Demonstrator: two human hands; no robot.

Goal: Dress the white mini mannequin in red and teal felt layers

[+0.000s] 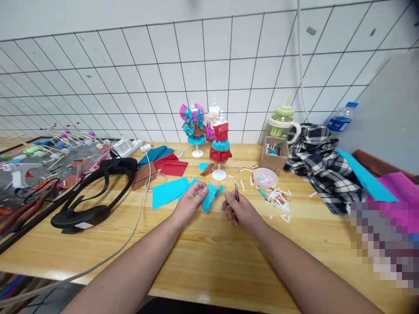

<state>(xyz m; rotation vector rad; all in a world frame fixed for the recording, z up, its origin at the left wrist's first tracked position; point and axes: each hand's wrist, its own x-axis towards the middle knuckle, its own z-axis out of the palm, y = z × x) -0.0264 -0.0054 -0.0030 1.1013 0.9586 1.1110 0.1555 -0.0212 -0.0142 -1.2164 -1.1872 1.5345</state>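
Note:
Between thumb and fingers, my left hand (193, 198) pinches a small folded piece of turquoise crepe paper (209, 198). To its right, a little apart from that paper, my right hand (241, 208) is closed around dark tweezers (236, 192) with their tips pointing up and away. Behind both hands stands a small white dress form (221, 150) in a red and turquoise paper dress. A larger turquoise crepe sheet (168, 192) lies flat on the table, left of my left hand.
Two more dressed forms (196, 126) stand by the tiled wall. A pink bowl (265, 178), white scraps (279, 198) and a cardboard box (274, 157) lie right. Left are red paper (172, 165), a black headset (94, 213), a white cable (139, 213) and a glue gun (21, 173).

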